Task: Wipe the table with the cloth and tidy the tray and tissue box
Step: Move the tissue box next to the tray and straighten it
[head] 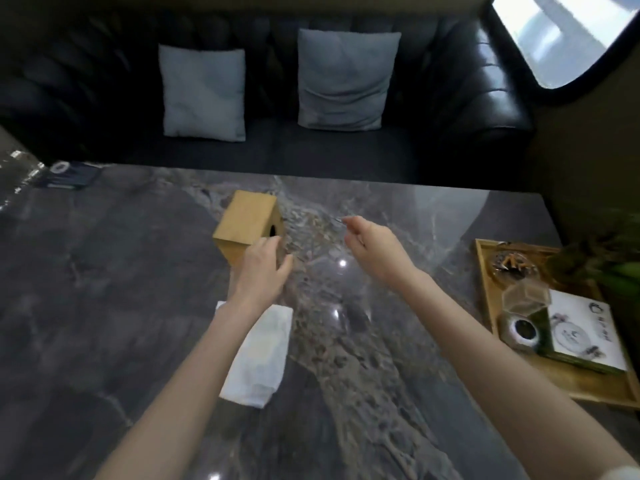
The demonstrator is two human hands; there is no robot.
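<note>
Hands (263,268) at tissue box (247,226) — cloth (258,355) beneath left forearm.

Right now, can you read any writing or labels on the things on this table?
None can be read.
White card in the wooden tray: dark marks and drawings, too blurred.
Dark item at the table's far left corner: pale marks, too blurred.
Tissue box: no print shows.

Both forearms are bare to the elbow; a white sleeve edge (623,474) shows at the right arm.
</note>
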